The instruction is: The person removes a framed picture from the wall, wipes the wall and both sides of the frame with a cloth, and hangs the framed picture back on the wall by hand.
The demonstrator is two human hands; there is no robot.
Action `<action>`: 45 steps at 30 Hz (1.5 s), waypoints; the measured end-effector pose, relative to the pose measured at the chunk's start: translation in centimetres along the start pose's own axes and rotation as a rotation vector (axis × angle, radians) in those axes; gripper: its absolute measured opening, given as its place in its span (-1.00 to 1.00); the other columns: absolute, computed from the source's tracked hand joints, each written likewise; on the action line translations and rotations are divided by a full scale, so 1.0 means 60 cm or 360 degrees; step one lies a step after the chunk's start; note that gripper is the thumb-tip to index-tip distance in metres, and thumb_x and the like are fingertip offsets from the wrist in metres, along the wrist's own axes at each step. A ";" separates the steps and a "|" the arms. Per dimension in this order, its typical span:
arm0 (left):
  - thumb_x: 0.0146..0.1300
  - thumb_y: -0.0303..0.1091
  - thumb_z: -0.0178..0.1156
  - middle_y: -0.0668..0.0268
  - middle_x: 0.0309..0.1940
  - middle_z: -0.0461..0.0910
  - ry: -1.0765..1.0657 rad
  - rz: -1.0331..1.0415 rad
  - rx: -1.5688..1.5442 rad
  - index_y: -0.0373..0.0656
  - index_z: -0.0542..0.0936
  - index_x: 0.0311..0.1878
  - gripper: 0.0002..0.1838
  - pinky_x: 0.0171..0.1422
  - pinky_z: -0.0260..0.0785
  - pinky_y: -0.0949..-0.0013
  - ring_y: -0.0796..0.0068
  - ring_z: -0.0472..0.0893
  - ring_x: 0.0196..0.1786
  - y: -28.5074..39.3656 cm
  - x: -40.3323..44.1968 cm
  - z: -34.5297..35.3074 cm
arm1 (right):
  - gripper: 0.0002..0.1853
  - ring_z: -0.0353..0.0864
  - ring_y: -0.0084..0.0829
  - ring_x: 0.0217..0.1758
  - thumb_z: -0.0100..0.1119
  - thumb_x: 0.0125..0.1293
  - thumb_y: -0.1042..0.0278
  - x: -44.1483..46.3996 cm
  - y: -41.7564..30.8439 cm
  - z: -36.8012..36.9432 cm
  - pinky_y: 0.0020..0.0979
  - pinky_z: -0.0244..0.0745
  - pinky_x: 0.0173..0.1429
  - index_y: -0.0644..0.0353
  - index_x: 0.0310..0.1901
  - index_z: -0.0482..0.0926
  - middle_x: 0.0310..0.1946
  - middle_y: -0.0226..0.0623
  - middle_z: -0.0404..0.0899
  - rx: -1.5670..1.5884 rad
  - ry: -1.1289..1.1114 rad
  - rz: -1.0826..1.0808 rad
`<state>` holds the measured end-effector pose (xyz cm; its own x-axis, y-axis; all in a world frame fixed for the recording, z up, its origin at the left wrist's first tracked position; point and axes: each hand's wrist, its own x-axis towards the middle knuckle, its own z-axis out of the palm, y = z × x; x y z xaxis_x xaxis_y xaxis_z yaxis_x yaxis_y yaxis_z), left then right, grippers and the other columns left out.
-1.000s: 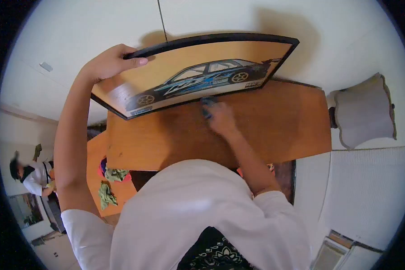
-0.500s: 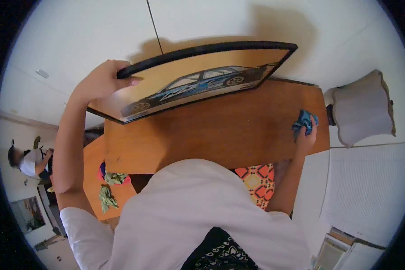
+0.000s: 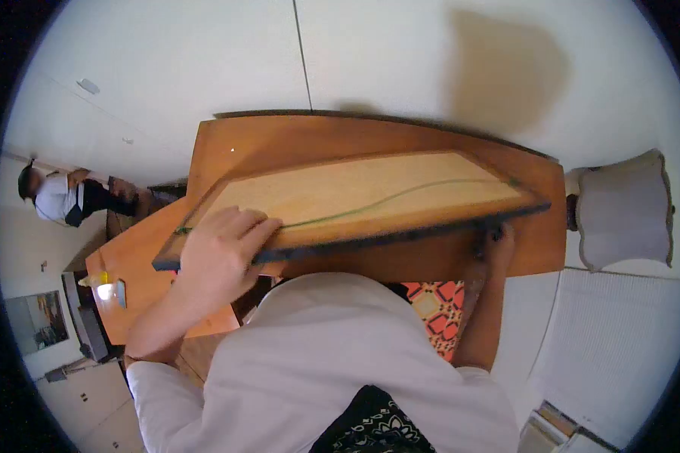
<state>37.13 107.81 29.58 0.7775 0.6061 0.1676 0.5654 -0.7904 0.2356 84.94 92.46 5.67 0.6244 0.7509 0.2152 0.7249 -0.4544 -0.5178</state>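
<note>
The framed picture (image 3: pixel 370 189) is tilted low over the wooden table (image 3: pixel 279 136), its pale back facing up with a green string strung across it. My left hand (image 3: pixel 223 253) grips the frame's near edge at the left, fingers over the back. Near the frame's right end, my right hand (image 3: pixel 500 245) is partly in shadow, its fingers closed around the dark blue cloth (image 3: pixel 491 235). The picture side of the frame is hidden.
A lampshade (image 3: pixel 621 210) stands off the table's right end. A patterned orange seat (image 3: pixel 438 313) shows below the table's near edge. At the left are a second wooden table (image 3: pixel 121 302) and another person (image 3: pixel 60 196).
The frame has been lowered and turned, so its back shows instead of the car picture. My left hand came down with it. The other person has moved and stands nearer the second table.
</note>
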 end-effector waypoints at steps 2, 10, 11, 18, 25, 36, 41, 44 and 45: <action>-0.35 -0.54 0.26 0.19 -0.28 0.52 -0.0015 -0.0023 -0.0022 -0.25 0.55 -0.14 -0.49 -0.14 0.38 0.19 0.16 0.52 -0.23 0.012 -0.018 0.012 | -0.64 0.56 -0.24 -0.17 0.27 -0.01 0.45 0.002 0.045 -0.012 -0.29 0.48 -0.11 0.27 -0.12 0.51 -0.21 -0.13 0.56 0.0497 0.0270 0.0158; -0.30 -0.54 0.20 0.22 -0.22 0.40 -0.0170 -0.0282 -0.0126 -0.15 0.50 -0.05 -0.45 -0.05 0.33 0.18 0.15 0.46 -0.10 0.023 -0.082 0.086 | -0.61 0.52 -0.40 -0.15 0.01 0.19 0.58 0.042 -0.009 -0.197 -0.45 0.48 -0.13 0.26 0.10 0.43 -0.11 -0.19 0.50 0.1176 0.0902 0.0430; -0.28 -0.54 0.20 0.21 -0.22 0.40 -0.0149 -0.0268 -0.0139 -0.14 0.49 -0.06 -0.46 -0.04 0.33 0.18 0.15 0.45 -0.10 0.021 -0.089 0.094 | -0.61 0.53 -0.40 -0.15 0.00 0.20 0.57 0.054 -0.005 -0.215 -0.46 0.49 -0.13 0.26 0.10 0.42 -0.11 -0.19 0.50 0.1121 0.0887 0.0368; -0.22 -0.50 0.18 0.19 -0.25 0.39 -0.0111 -0.0272 -0.0131 -0.14 0.44 -0.18 -0.60 -0.04 0.31 0.17 0.14 0.44 -0.12 0.029 -0.102 0.113 | -0.64 0.53 -0.39 -0.22 0.05 0.19 0.51 0.114 -0.030 -0.245 -0.40 0.47 -0.12 0.25 0.07 0.45 -0.13 -0.22 0.53 0.0636 0.0555 0.0198; -0.22 -0.48 0.19 0.17 -0.28 0.40 -0.0190 -0.0289 -0.0093 -0.21 0.42 -0.24 -0.65 -0.09 0.33 0.18 0.15 0.44 -0.14 0.020 -0.094 0.109 | -0.66 0.57 -0.19 -0.13 0.11 0.15 0.44 0.091 0.000 -0.133 -0.27 0.44 -0.06 0.22 0.00 0.49 -0.13 -0.09 0.57 -0.0374 -0.0512 0.0198; -0.14 -0.39 0.26 0.05 -0.31 0.45 -0.0503 0.0113 -0.0114 -0.29 0.35 -0.23 -0.61 -0.09 0.35 0.12 0.04 0.47 -0.14 0.008 -0.017 0.012 | -0.64 0.52 -0.24 0.05 0.13 0.19 0.32 0.091 -0.207 -0.237 -0.32 0.34 0.18 0.18 0.04 0.52 -0.10 -0.17 0.59 0.0225 0.0143 -0.0479; -0.13 -0.44 0.22 0.00 -0.26 0.50 -0.0833 -0.0028 -0.0084 -0.29 0.33 -0.15 -0.57 -0.10 0.37 0.05 -0.04 0.48 -0.06 0.017 0.030 -0.063 | -0.65 0.48 -0.10 0.06 0.08 0.22 0.29 0.046 -0.448 -0.299 -0.22 0.32 0.19 0.24 0.02 0.50 -0.04 -0.10 0.54 0.0072 -0.0699 -0.1045; -0.11 -0.45 0.20 -0.03 -0.16 0.45 -0.0742 0.0077 -0.0184 -0.29 0.29 -0.08 -0.52 0.02 0.31 0.06 -0.07 0.42 0.02 -0.006 0.048 -0.058 | -0.66 0.50 -0.07 -0.01 0.00 0.25 0.34 0.061 -0.533 -0.244 -0.25 0.38 0.09 0.29 0.04 0.43 -0.07 -0.03 0.52 0.0101 -0.1009 -0.1735; -0.11 -0.45 0.19 -0.04 -0.14 0.44 -0.0695 0.0151 -0.0207 -0.29 0.28 -0.06 -0.51 0.04 0.30 0.07 -0.07 0.40 0.03 -0.018 0.051 -0.051 | -0.67 0.50 -0.06 -0.03 -0.01 0.26 0.34 0.076 -0.540 -0.213 -0.23 0.39 0.07 0.29 0.03 0.42 -0.08 -0.02 0.52 0.0129 -0.1027 -0.1819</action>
<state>38.04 110.81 32.78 0.8831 0.4153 -0.2181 0.4684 -0.8061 0.3616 68.00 104.47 34.02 -0.5925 0.7929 0.1421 0.7146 0.5988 -0.3616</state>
